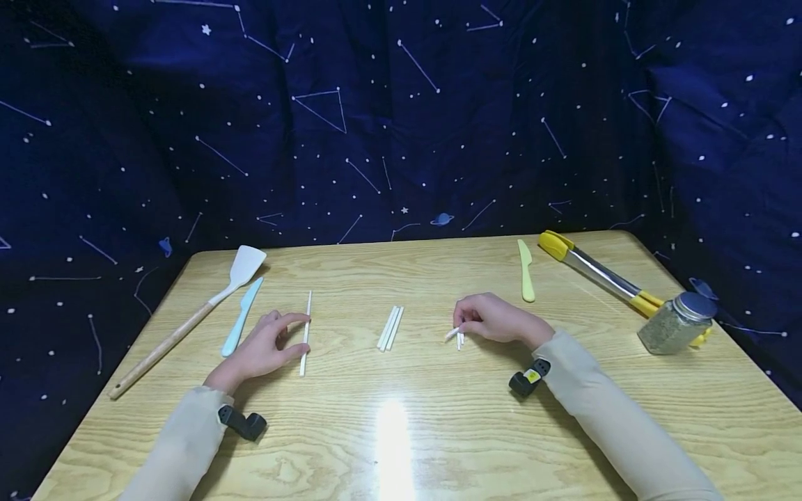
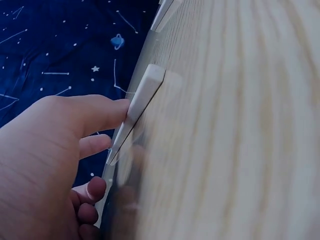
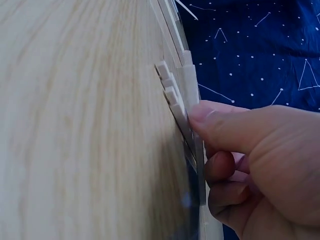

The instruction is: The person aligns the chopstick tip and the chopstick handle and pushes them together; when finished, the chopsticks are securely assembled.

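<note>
A thin white stick (image 1: 305,358) lies lengthwise on the wooden table. My left hand (image 1: 266,348) is spread beside its left edge, thumb and index fingertips touching it at two spots. In the left wrist view, the thumb meets the side of the white stick (image 2: 142,92). My right hand (image 1: 498,318) pinches a short white stick (image 1: 452,334), tilted over other short sticks (image 1: 460,342) on the table. The right wrist view shows the pinched stick (image 3: 190,82) between thumb and fingers, just beside the lower sticks (image 3: 172,95). Between the hands lies a group of white sticks (image 1: 390,328).
On the left lie a white spatula (image 1: 244,266) with a wooden handle and a blue knife (image 1: 241,320). To the right are a yellow-green knife (image 1: 526,271), yellow-tipped tongs (image 1: 601,271) and a glass jar (image 1: 677,323) of dried herbs. A dark curtain (image 1: 401,125) hangs behind.
</note>
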`<state>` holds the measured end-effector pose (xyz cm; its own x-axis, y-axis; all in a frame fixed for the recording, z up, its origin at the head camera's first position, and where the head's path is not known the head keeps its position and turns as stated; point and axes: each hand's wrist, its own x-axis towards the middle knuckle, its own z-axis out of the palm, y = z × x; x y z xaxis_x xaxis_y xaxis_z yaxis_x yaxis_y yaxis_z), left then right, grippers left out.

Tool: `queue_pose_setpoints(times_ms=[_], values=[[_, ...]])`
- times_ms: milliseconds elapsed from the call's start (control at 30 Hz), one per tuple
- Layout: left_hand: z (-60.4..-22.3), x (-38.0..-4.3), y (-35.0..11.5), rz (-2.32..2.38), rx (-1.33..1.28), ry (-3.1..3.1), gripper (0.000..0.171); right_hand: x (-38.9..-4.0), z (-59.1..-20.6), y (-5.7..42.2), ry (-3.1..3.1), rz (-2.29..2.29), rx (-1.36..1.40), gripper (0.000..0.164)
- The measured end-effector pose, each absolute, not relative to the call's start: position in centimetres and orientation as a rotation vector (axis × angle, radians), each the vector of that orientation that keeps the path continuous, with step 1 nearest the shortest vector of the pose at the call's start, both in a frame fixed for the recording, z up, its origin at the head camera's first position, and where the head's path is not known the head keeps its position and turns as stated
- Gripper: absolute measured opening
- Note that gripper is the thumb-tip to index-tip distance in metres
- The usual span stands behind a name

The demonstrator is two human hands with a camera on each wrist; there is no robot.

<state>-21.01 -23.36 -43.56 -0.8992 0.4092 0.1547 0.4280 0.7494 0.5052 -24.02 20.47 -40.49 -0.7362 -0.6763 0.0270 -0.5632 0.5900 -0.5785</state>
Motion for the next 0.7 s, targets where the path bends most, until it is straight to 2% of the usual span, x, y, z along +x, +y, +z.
queue_pose_setpoints(times_ms=[167,467,700], values=[[-43.7,-21.2,-23.2,-0.849,-0.652,-2.919,0.051,-24.1,-40.5,20.6,2.657,-0.856,-1.017,0.009],[-43.3,-21.5,-21.2,-0.888,-0.492,-2.788,0.026,-23.4,-40.4,21.2,2.719,-0.898,-0.93,0.007],[-42.6,-20.7,-19.1,-0.893,-0.515,-2.746,0.022,-23.3,-39.7,20.8,2.84,-0.86,-0.907,0.006]])
